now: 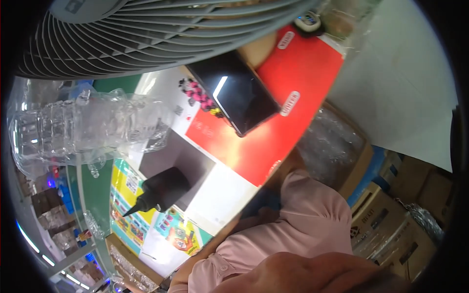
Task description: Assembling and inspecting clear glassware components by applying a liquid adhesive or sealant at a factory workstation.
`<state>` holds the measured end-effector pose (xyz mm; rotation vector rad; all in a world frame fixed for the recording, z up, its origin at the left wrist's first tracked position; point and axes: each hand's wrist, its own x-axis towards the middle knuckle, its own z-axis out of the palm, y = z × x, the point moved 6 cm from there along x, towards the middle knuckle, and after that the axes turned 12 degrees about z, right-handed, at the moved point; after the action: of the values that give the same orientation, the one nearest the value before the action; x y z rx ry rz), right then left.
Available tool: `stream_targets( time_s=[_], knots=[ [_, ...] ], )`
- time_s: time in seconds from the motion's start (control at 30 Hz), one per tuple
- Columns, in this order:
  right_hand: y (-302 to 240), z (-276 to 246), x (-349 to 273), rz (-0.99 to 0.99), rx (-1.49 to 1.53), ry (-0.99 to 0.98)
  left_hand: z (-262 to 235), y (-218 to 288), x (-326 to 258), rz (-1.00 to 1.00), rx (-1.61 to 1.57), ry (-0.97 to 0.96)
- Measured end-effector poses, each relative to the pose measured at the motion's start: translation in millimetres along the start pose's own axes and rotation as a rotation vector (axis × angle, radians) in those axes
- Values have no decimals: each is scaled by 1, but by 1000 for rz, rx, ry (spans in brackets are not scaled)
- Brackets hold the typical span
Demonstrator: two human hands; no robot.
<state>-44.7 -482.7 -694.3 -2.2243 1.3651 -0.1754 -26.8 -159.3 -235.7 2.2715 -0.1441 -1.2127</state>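
Neither of my hands can be made out. A bare forearm [207, 249] from one pink sleeve runs along the near table edge. Bare skin [289, 165] past the other pink sleeve shows at the same edge, and what lies beyond is hidden. Nearby on the table lies a red mat [234, 154]. A black phone or tablet [239, 93] with a lit reflection rests on it. Beside that lies a string of pink, black and yellow beads [199, 96]. A black bottle with a pointed nozzle [166, 188] lies over a grey sheet [183, 156].
A large grey fan guard [161, 44] covers the top. Clear plastic packaging [88, 124] hangs at the left. Colourful printed sheets [178, 232] lie on the table. An open carton with plastic wrap [359, 166] and brown boxes [386, 229] stand at the right. A small device [308, 22] sits at the far corner.
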Motion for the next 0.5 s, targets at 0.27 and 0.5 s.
stream_targets(
  time_s=[0.27, 0.5],
  knots=[
    [-51, 3, -358, -24, -78, -214, -26, 22, 11, 63, 144, 65],
    [35, -34, -242, 4, -226, -390, -16, 37, -7, 110, 269, 21]
  ],
)
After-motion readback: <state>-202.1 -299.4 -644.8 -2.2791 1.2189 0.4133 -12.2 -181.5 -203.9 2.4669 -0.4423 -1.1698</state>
